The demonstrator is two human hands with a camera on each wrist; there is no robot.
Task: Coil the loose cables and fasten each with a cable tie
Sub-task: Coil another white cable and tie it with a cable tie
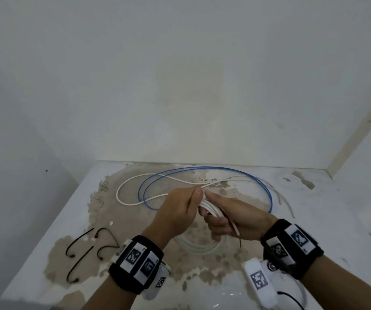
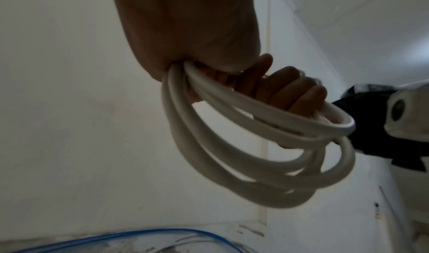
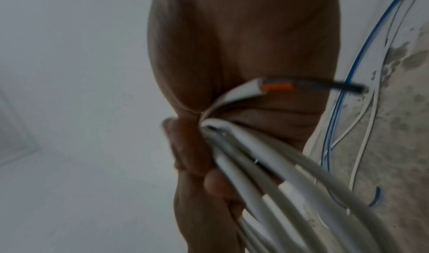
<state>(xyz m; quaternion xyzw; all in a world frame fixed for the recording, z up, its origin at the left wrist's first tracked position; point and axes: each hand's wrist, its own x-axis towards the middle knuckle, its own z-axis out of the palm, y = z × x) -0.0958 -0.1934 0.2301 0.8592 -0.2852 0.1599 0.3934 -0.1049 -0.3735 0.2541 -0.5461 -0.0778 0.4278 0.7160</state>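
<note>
Both hands meet above the middle of the table and hold a white cable coil (image 1: pixel 200 248), whose several loops hang beneath them. My left hand (image 1: pixel 199 195) pinches the top of the coil where the loose white cable (image 1: pixel 124 198) runs off across the table. My right hand (image 1: pixel 213 212) grips the bundle beside it, fingers (image 2: pixel 292 91) curled round the loops (image 2: pixel 232 157). The cut cable end (image 3: pixel 276 87) juts from the right palm, showing orange and dark inner wires. Several black cable ties (image 1: pixel 79 245) lie at the left front.
A blue cable (image 1: pixel 202 168) lies in wide loops at the back of the worn white table (image 1: pixel 314 220), with a thin pale wire (image 1: pixel 286 201) at its right. Walls close the back and right. The table's left edge (image 1: pixel 45 231) runs diagonally.
</note>
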